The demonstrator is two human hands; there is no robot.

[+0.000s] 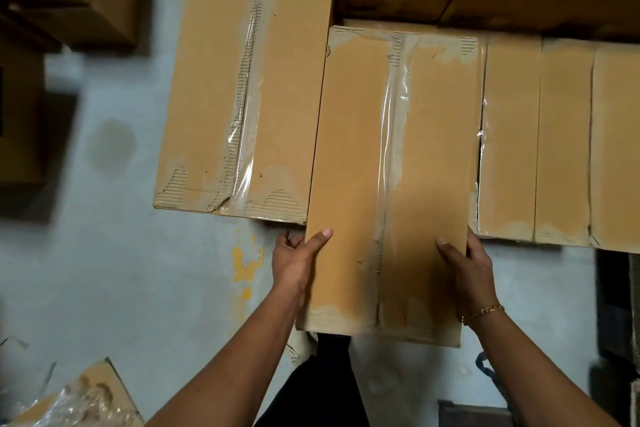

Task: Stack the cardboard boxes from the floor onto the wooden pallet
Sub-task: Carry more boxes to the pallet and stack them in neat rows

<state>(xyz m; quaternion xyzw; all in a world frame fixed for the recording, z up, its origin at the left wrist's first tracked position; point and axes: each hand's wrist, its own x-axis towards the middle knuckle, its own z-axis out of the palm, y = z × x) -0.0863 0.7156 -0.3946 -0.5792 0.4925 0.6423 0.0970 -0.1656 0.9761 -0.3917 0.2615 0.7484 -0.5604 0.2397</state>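
While gripped over the grey floor (104, 253), between the big taped box (242, 80) on the left and the row of boxes (536, 149) on the right: long cardboard box (391, 184), sides clamped near its close end by left hand (294, 264) and right hand (471, 270), thumbs on top. Gold bracelet (483, 313) on right wrist, lol.

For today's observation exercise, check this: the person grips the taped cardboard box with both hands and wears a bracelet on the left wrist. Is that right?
No. In the head view the bracelet is on the right wrist, not the left. Both the left hand and right hand do grip the taped cardboard box.
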